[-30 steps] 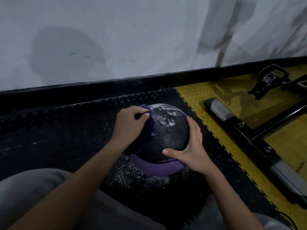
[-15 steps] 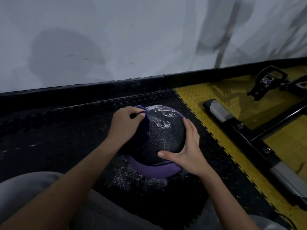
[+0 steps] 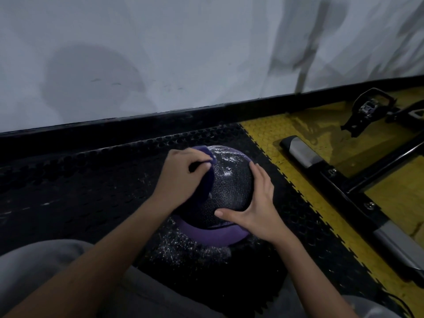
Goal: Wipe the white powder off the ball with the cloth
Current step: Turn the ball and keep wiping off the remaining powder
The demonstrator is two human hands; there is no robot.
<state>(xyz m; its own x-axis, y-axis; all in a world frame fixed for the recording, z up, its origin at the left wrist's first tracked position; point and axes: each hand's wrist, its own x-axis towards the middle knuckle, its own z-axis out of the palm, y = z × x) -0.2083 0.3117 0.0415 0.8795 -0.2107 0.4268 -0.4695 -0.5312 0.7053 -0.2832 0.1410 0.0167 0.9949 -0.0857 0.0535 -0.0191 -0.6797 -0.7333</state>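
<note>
The ball (image 3: 231,189) sits on the black floor mat (image 3: 91,180), white powder (image 3: 226,159) on its far top. The left hand (image 3: 181,177) holds the purple cloth (image 3: 207,180) in curled fingers against the ball's left side. The right hand (image 3: 257,210) braces the right side, fingers wide.

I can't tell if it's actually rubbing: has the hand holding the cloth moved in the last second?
Yes, slightly. The left hand with the cloth slid right across the ball, toward the yellow floor tiles.
</note>
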